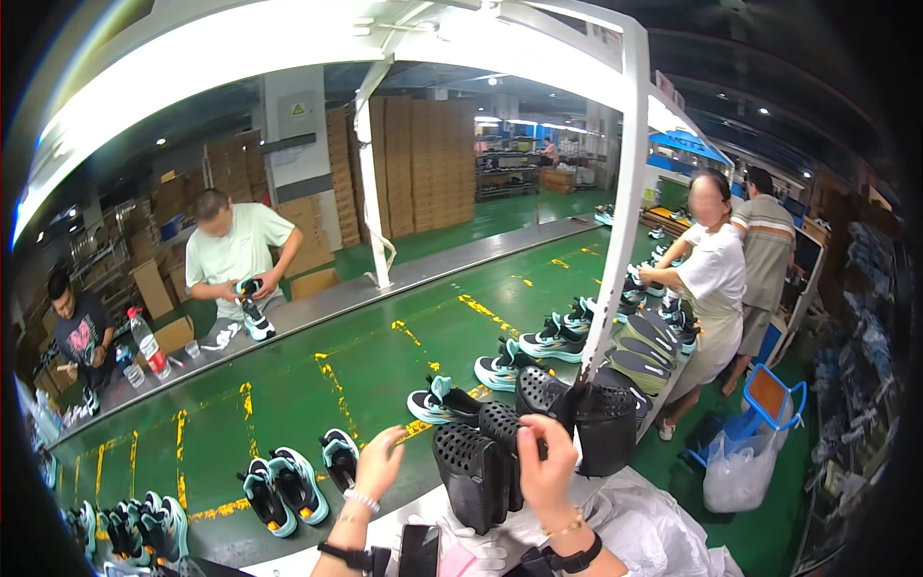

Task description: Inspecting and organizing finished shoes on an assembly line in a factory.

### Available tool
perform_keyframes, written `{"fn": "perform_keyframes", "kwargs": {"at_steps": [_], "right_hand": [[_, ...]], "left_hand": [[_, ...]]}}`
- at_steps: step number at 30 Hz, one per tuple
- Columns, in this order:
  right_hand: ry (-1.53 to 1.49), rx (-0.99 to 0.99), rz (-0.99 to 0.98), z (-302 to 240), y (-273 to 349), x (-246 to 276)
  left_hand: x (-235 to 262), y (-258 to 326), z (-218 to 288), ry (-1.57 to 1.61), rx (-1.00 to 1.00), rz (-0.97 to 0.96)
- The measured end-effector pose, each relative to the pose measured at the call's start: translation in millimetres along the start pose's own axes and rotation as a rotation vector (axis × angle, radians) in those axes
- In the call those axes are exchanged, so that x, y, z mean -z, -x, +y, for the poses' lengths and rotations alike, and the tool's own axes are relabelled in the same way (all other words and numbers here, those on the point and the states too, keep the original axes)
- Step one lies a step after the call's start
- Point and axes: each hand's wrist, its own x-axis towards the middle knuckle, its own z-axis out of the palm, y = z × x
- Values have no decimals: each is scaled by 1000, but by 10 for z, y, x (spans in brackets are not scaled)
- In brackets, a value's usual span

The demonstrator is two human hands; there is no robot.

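Perforated clogs (466,466) by right hand (547,464)

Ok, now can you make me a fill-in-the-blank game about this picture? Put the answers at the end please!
1. The black items beside the camera wearer's right hand are dotted with round ____.
2. The broken lines on the long green surface are coloured ____.
3. The arm with the white beaded bracelet is the wearer's ____ one.
4. The brown panel on the right has a ____ frame around it.

Missing words: holes; yellow; left; blue.
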Motion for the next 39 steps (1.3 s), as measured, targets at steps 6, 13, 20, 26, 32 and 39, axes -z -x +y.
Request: {"fn": "perform_keyframes", "kwargs": {"at_steps": [6, 13, 20, 26, 32, 39], "right_hand": [[157, 25, -324, 478, -13, 114], [310, -144, -463, 379, -17, 209], [366, -154, -386, 274, -89, 208], [-240, -85, -342, -220, -238, 282], [118, 78, -874, -497, 195, -899], [435, 219, -1044, -47, 557, -2247]], "left_hand": [[-793, -671, -393, -237, -240, -339], [-1146, -820, -494, -156, -299, -446], [-714, -510, -413, -593, -88, -388], [34, 227, -428, -582, 154, -379], [-60, 840, -486, -591, 158, 161], [-105, 903, -579, -592, 190, 203]]}}
